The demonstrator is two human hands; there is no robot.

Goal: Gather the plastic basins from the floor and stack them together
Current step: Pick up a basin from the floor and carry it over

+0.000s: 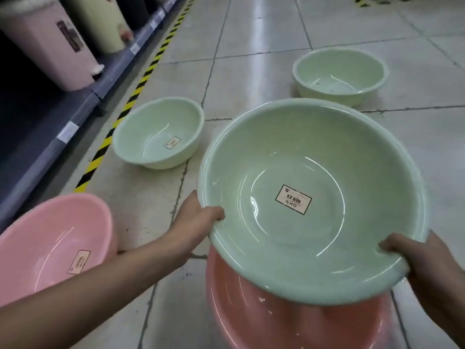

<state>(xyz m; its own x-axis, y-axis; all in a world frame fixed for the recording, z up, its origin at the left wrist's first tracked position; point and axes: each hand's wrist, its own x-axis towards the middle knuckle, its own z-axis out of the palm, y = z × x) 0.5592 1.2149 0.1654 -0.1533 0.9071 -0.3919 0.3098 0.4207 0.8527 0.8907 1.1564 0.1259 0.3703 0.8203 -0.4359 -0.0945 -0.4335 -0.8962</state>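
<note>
Tiled floor (251, 34), hands (198, 220) (427, 263) gripping green basin (314, 159) rim

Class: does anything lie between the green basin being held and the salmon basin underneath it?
Nothing visible does. The left hand and right hand grip the green basin over the salmon basin, whose showing part looks empty.

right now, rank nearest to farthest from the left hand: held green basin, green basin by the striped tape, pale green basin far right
1. held green basin, gripped by the left hand
2. green basin by the striped tape, ahead left
3. pale green basin, far right
</note>
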